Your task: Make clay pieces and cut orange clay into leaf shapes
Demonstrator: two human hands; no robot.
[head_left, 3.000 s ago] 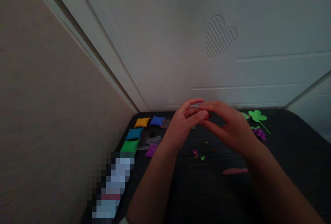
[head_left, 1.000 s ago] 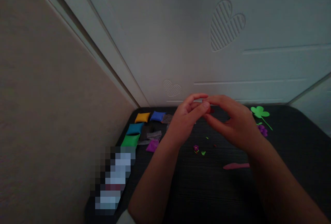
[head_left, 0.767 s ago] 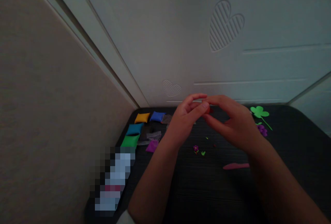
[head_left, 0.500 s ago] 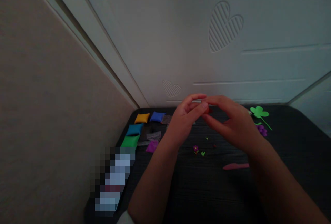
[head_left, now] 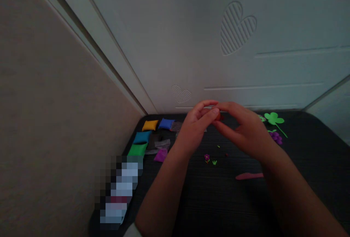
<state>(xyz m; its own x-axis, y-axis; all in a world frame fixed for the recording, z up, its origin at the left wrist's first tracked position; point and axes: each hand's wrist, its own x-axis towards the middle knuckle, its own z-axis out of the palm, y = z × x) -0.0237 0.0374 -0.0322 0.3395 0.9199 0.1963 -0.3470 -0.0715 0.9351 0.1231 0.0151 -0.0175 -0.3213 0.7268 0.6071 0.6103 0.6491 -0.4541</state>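
Note:
Above the far part of the table, my left hand [head_left: 194,125] and my right hand [head_left: 243,129] meet at the fingertips. Pinched between them is a small red-orange lump of modelling clay [head_left: 218,116], mostly covered by the fingers. My left thumb presses on it from the near side, while my right forefinger and thumb close around it from the right. Below the hands lie a tiny purple flower [head_left: 207,157], a small green leafy piece [head_left: 214,162], a green sliver [head_left: 218,146] and a red crumb [head_left: 226,155].
Clay packets in yellow [head_left: 150,125], blue [head_left: 166,123], teal [head_left: 142,137], green [head_left: 137,150] and purple [head_left: 160,154] lie left on the black table [head_left: 213,208]. A pink knife-shaped tool [head_left: 248,176] is partly behind my right forearm. Far right are a green clover shape [head_left: 274,119] and purple flower [head_left: 276,138].
Both hands stay nearly in place around the red-orange clay, with only a very slight shift of the fingers. The things on the table have not moved.

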